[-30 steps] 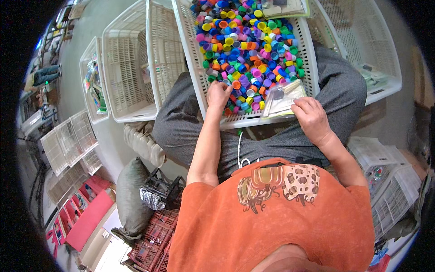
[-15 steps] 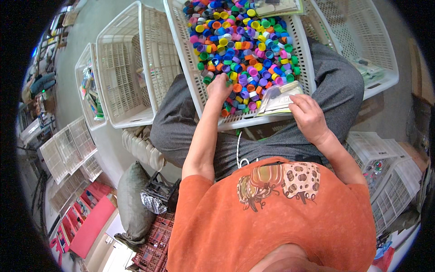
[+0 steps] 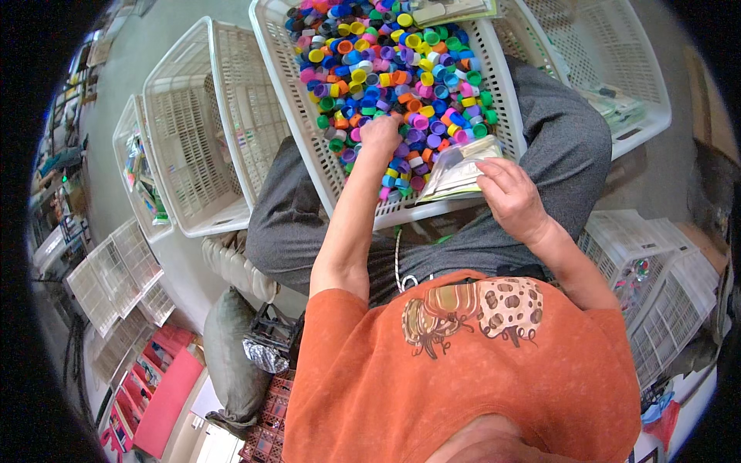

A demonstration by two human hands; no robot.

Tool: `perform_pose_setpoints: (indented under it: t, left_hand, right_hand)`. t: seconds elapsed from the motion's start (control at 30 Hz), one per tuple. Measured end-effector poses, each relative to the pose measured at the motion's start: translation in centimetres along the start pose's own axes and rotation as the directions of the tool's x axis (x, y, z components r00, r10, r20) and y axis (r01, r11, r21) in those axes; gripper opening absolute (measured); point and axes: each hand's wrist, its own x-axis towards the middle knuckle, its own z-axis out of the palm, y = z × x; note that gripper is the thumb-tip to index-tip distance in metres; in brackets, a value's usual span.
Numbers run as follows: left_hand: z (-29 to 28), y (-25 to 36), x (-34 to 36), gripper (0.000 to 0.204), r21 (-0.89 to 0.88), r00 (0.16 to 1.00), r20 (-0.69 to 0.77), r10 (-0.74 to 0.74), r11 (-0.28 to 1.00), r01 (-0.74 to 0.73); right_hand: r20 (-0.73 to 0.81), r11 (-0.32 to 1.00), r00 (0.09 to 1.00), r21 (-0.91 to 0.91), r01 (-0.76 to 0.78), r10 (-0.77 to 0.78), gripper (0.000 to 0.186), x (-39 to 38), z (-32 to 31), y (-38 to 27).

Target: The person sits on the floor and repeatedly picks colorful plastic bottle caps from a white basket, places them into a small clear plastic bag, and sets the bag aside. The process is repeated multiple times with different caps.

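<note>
Between my knees stands a white slotted plastic basket [image 3: 270,65] heaped with small plastic bottle caps [image 3: 386,69] in many colours. My left hand [image 3: 380,134] reaches into the heap near its middle, fingers curled down among the caps. Its fingertips are hidden, so what they grip, if anything, cannot be made out. At the near right corner, a flat clear plastic bag [image 3: 457,171] with pale contents lies tilted over the caps and rim. My right hand [image 3: 512,197] pinches the right edge of this bag.
Another flat clear bag [image 3: 455,9] lies at the basket's far end. White baskets stand left [image 3: 181,116] and right [image 3: 617,69], the right one holding similar bags. A grey-green sack [image 3: 230,355], a black crate [image 3: 274,328] and red crates [image 3: 270,413] are at my left side.
My left hand has shifted right and slightly up through the caps. My right hand has moved a little left with the bag, and the whole view has shifted slightly.
</note>
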Motion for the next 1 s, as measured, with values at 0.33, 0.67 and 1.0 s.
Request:
perform_pose_setpoints:
  t: [0.33, 0.67, 1.0]
  left_hand:
    - [1.4, 1.7, -2.0, 0.051, -0.307, 0.99, -0.101, -0.094, 0.95, 0.059]
    - [2.3, 1.0, -2.6, 0.024, -0.541, 0.896, -0.321, -0.307, 0.836, 0.093]
    - [-9.9, 7.9, -18.2, 0.017, -0.578, 0.82, -0.57, -0.045, 0.732, -0.361]
  right_hand:
    - [-0.011, 1.0, 1.0, -0.012, 0.014, -0.014, 0.018, 0.2, 0.1, 0.1]
    - [0.02, 0.998, 1.0, -0.059, 0.023, -0.022, 0.018, -0.5, 0.1, -0.8]
    - [0.015, 0.993, 0.995, -0.063, 0.096, -0.095, 0.015, 0.3, 0.5, -1.5]
